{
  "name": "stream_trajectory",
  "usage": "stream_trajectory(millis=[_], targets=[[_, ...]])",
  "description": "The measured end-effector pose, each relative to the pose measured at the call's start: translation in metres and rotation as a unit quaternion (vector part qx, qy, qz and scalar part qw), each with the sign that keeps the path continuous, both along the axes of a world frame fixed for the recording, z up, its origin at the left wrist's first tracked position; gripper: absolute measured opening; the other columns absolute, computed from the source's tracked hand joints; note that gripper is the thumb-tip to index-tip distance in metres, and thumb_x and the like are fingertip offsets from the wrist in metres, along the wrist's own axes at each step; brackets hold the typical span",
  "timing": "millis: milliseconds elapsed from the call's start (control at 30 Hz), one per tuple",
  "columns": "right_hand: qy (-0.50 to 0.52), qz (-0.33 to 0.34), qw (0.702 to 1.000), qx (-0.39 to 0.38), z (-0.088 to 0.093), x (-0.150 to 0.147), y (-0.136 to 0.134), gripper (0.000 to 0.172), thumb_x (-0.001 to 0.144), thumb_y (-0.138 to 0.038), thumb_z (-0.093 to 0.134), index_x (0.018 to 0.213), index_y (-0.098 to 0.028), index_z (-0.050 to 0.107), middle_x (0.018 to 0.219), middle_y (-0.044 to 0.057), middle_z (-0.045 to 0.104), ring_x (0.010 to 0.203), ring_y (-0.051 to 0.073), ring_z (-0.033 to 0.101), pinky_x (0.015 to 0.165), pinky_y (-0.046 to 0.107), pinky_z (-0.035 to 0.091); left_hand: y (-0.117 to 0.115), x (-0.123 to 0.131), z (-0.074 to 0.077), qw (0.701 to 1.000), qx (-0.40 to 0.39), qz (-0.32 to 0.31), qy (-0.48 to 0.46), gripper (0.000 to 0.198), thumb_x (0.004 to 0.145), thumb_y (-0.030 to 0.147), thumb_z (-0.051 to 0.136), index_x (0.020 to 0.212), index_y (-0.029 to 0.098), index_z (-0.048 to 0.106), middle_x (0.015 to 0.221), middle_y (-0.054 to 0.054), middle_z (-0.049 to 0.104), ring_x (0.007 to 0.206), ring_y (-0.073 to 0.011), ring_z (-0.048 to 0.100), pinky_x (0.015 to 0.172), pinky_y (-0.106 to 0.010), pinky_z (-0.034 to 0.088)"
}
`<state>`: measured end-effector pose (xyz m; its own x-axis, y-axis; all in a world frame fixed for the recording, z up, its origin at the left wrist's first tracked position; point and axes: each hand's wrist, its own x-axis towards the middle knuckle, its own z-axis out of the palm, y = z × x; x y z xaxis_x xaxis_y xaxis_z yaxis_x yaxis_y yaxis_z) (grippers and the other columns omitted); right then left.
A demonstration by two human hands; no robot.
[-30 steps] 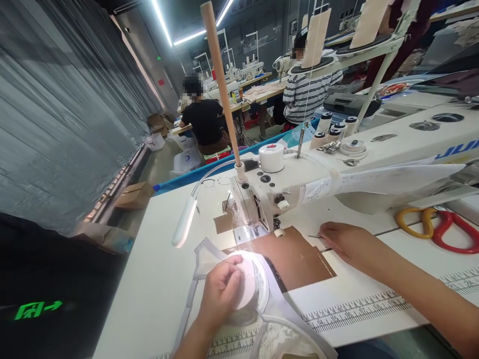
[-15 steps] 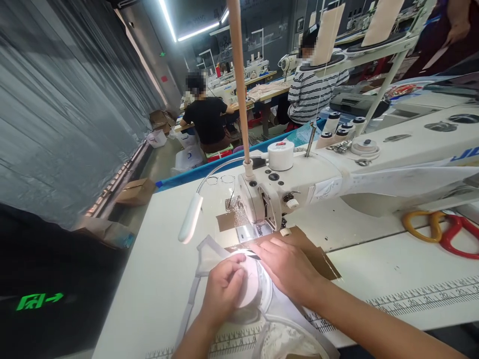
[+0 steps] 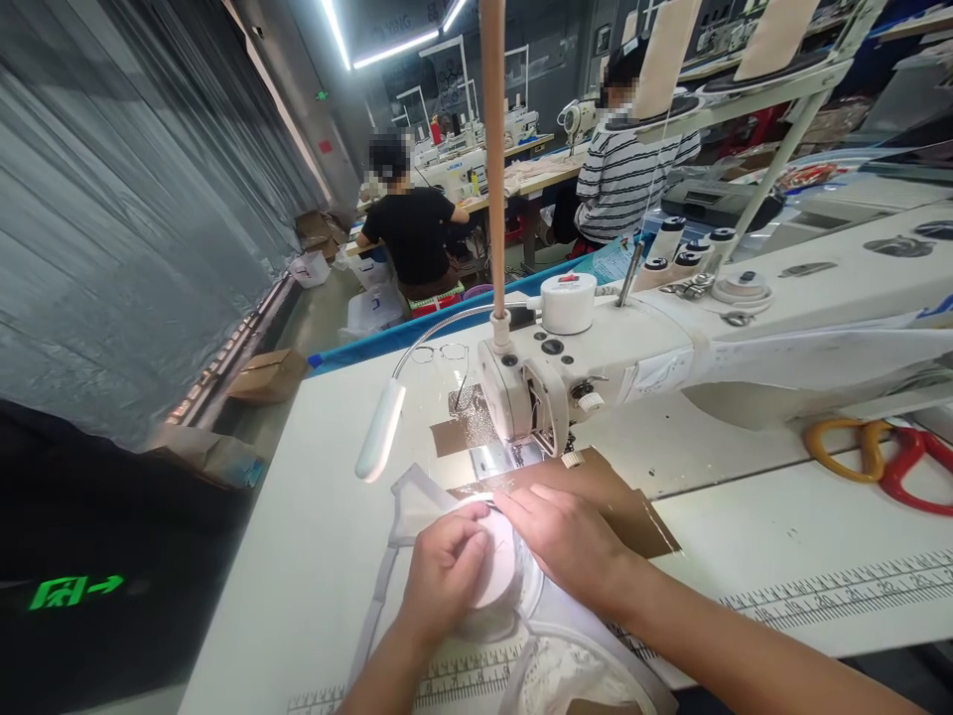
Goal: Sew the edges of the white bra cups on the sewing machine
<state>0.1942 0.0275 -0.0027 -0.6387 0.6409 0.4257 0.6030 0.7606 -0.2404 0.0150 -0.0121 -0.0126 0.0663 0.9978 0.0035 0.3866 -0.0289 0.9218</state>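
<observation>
A pale bra-like garment [image 3: 573, 670] with lace and thin straps lies at the table's front edge, its upper part under both hands. My left hand [image 3: 447, 566] is closed, thumb and fingers pinching the edge of a light pink round pad [image 3: 497, 568] on the garment. My right hand [image 3: 562, 536] lies over the garment's top edge beside the left one, fingers stretched forward and pressed flat. Both hands are just in front of the sewing machine's head [image 3: 521, 397]. What lies beneath the right fingers is hidden.
A lamp [image 3: 381, 432] on a bent neck hangs left of the machine. Brown card [image 3: 632, 506] lies under the needle area. Scissors with orange and red handles [image 3: 845, 452] are at the right, glasses [image 3: 439, 353] behind. Two people sit at machines further back.
The right hand has drawn slightly back and its fingers have come closer to the left hand. The left hand stays nearly in place. The view has shifted slightly.
</observation>
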Motion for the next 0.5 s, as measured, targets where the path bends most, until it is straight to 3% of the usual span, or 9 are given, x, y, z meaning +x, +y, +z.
stream_trajectory(millis=[500], targets=[[-0.015, 0.005, 1.000, 0.022, -0.0032, -0.0015, 0.0005, 0.019, 0.088, -0.015, 0.044, 0.074, -0.015, 0.057, 0.066, 0.004, 0.055, 0.060, 0.014, 0.049, 0.054, 0.024, 0.039, -0.0013, 0.0000, 0.0010, 1.000, -0.007, 0.003, -0.004, 0.017, 0.081, 0.019, 0.053, 0.069, 0.018, 0.065, 0.097, -0.009, 0.070, 0.110, -0.0263, 0.057, 0.092, -0.034, 0.043]])
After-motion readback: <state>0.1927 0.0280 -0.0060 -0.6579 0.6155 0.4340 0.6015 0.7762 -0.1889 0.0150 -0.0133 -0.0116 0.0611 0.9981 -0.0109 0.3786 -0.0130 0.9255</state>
